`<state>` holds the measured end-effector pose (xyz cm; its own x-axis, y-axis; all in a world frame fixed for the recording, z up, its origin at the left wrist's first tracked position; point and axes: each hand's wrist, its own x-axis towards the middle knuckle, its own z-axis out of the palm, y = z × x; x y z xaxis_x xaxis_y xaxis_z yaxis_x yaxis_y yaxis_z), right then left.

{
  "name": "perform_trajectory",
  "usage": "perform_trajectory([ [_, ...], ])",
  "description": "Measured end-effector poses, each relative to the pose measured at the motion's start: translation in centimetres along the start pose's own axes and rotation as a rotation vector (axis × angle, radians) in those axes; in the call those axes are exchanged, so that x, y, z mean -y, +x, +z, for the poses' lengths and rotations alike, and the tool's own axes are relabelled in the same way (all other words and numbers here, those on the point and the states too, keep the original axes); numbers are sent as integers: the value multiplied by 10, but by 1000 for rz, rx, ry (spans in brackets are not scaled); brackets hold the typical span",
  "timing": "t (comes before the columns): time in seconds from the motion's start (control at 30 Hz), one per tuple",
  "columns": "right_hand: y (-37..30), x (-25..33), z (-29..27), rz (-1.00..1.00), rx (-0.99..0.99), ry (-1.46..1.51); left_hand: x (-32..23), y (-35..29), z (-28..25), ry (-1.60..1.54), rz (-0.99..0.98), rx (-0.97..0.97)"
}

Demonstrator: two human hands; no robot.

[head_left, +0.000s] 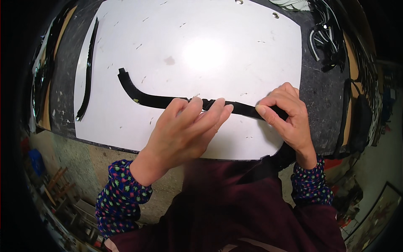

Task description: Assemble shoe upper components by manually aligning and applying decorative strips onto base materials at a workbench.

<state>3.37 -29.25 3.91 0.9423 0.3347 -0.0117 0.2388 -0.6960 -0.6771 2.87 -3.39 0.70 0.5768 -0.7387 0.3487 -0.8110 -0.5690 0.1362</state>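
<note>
A long black strap (157, 101) lies across the white board, its left end curving up and away from me. Near its middle, a twisted or folded part (207, 104) shows between the fingers of my left hand (184, 128). That hand rests on the strap with its fingers stretched out and apart. Further right, my right hand (287, 112) pinches the strap between thumb and fingers. Past this pinch the black material bends toward me, and a wider dark piece (282, 158) hangs over the board's near edge by my right wrist. How the two join is hidden.
The white board (138, 25) covers most of the dark table (63, 80). A narrow glossy black strip (90, 67) lies along its left side. Bundled black and white straps (327, 38) sit at the far right. More dark strips (46, 63) line the left edge.
</note>
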Motion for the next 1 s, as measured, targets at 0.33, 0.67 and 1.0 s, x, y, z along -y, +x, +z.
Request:
perform_trajectory([
  [0.33,1,2,1,-2,0,-18,0,-1,-2,10,-3,10],
  [0.67,3,10,0,44,17,8,0,-3,-4,-8,-39,14],
  [1.0,4,13,0,47,15,8,1,-1,-6,-1,-53,-19],
])
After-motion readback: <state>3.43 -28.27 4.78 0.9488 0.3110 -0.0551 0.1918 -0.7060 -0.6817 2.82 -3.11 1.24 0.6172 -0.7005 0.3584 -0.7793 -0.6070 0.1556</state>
